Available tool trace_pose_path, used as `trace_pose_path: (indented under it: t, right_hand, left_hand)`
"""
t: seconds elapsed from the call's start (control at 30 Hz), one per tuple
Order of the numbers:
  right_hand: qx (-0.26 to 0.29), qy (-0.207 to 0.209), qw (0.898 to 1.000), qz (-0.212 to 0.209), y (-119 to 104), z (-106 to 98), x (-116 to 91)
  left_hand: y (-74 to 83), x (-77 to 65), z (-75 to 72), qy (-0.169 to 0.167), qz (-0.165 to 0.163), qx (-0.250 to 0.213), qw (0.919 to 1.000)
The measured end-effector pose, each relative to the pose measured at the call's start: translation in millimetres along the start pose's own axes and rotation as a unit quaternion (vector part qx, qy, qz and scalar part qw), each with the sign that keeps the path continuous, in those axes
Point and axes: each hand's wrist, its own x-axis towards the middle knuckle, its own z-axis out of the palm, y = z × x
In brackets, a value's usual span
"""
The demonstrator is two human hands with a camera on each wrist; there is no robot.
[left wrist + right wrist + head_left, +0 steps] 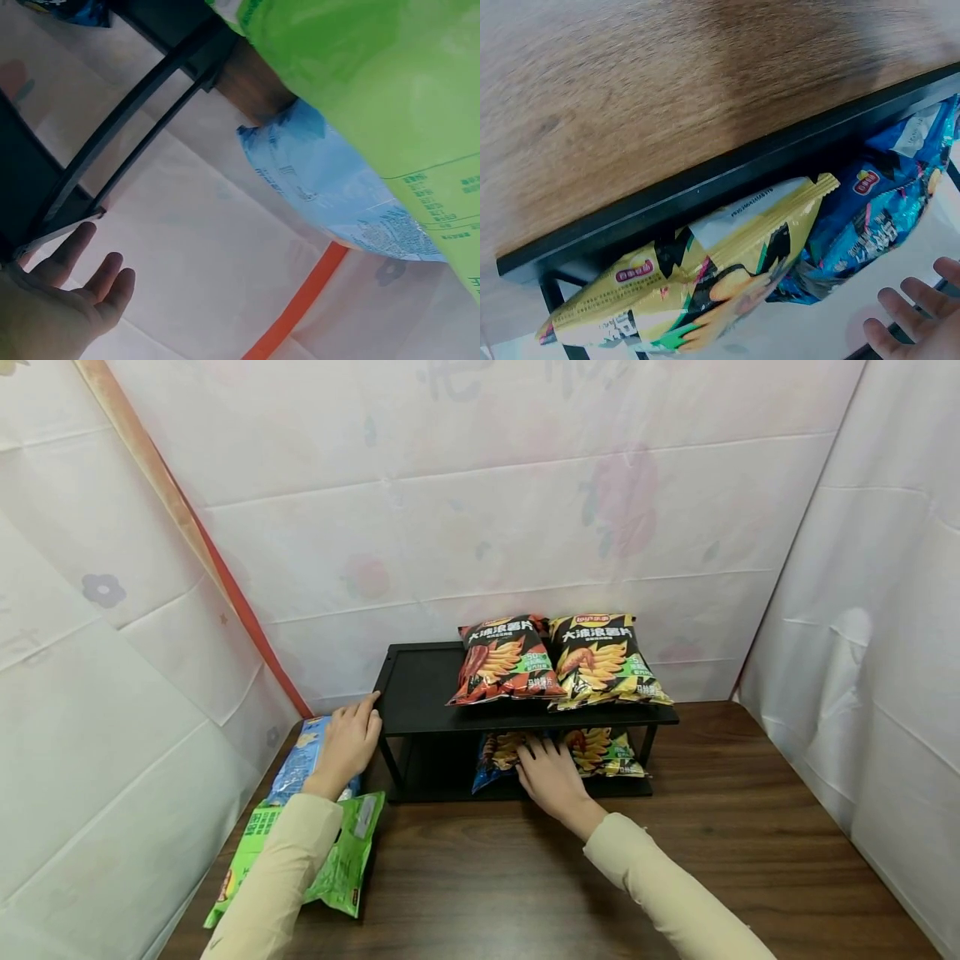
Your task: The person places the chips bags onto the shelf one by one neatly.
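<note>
My left hand (349, 745) rests at the left edge of a black two-tier shelf (423, 685), its fingertips along the rim. In the left wrist view the fingers (114, 289) are loosely extended beside the shelf's side frame. The right hand (551, 777) reaches to the lower tier with extended fingers, overlapping a blue chip bag (489, 762) there. A yellow-and-black chip bag (739, 259) lies beside the blue one. In the right wrist view the spread fingers (900, 311) show near the blue bag with nothing between them.
On the upper tier lie a red-and-black chip bag (508, 662) and another yellow-and-black bag (606, 662). Left of the shelf, a green bag (348, 856) and a light blue bag (300, 764) lie on the wooden table (465, 877), partly behind my left arm. Pale curtains (480, 527) surround the table.
</note>
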Motion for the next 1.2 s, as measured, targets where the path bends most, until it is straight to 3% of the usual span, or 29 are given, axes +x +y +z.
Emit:
trace_pose_path:
  t: [0.2,0.4,0.8,0.93,1.03,1.2]
  right_hand:
    - [-0.007,0.06,0.998,-0.037,2,-10,-7]
    - [-0.017,0.112,0.991,-0.07,7,-22,-13]
    - [0.002,0.249,0.961,-0.119,20,-51,-15]
    - [0.012,0.286,0.952,-0.112,28,-64,-12]
    - [0.016,0.303,0.948,-0.095,36,-71,-8]
    - [0.025,0.319,0.946,-0.059,52,-81,-3]
  left_hand:
    - [-2.0,-1.7,-4.5,0.05,0.015,0.014,0.9986]
    - [-7.4,-6.7,-8.1,0.063,0.018,0.008,0.9978]
    - [-27.2,-25.2,-7.9,0.083,-0.003,0.023,0.9963]
    - [-31.6,-32.4,-6.9,0.055,-0.014,0.042,0.9975]
    - [-33.0,-38.1,-6.6,0.004,-0.032,0.073,0.9968]
    - [-30.7,-47.3,-5.0,-0.07,-0.059,0.118,0.9888]
